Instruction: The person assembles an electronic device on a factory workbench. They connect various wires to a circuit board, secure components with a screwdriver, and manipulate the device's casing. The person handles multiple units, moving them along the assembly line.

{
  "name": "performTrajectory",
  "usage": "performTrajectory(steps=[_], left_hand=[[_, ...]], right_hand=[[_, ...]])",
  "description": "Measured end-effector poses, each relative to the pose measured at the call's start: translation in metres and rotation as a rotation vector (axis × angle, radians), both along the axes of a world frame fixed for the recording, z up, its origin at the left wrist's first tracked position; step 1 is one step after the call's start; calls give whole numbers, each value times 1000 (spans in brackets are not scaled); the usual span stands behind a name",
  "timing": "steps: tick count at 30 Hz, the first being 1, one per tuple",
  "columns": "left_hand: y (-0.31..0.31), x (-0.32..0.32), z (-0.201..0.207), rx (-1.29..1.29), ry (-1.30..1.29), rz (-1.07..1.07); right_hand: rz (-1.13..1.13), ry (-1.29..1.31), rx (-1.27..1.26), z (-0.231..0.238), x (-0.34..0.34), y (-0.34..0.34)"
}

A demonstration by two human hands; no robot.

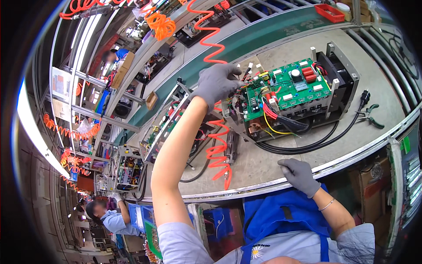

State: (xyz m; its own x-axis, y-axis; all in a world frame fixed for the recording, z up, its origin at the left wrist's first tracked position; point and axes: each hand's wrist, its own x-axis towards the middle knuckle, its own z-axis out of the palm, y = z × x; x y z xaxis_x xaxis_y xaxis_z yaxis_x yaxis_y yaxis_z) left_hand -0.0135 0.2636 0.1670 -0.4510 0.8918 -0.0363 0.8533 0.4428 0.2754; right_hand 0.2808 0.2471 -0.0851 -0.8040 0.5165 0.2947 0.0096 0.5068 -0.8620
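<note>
My left hand, in a grey glove, reaches to the left end of an open power unit with a green circuit board. Its thumb and fingers are bent together beside thin wires with white connectors; what lies between them is hidden. Red, black and yellow wires hang from the board's near side. My right hand, also gloved, hovers by the bench's front edge with its fingers curled and nothing visible in them. A black power cable loops in front of the unit and ends in a plug.
Green-handled pliers lie right of the unit. An orange coiled air hose hangs left of it, beside a dark power screwdriver. Another open unit stands further left. Rollers flank the bench. A co-worker works far left.
</note>
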Motion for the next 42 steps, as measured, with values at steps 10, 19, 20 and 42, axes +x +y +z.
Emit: performTrajectory(steps=[10,19,20,42], left_hand=[[-23,-21,-11,258,-280,-7],[-34,-11,-10,453,-574,-34],[-32,-10,-11,454,-588,-64],[-19,-21,25,-105,107,-231]], right_hand=[[-15,8,16,-2,-2,-2],[-25,63,48,-3,-4,-3],[-21,44,42,-3,-4,-2],[-12,21,24,0,-2,-1]])
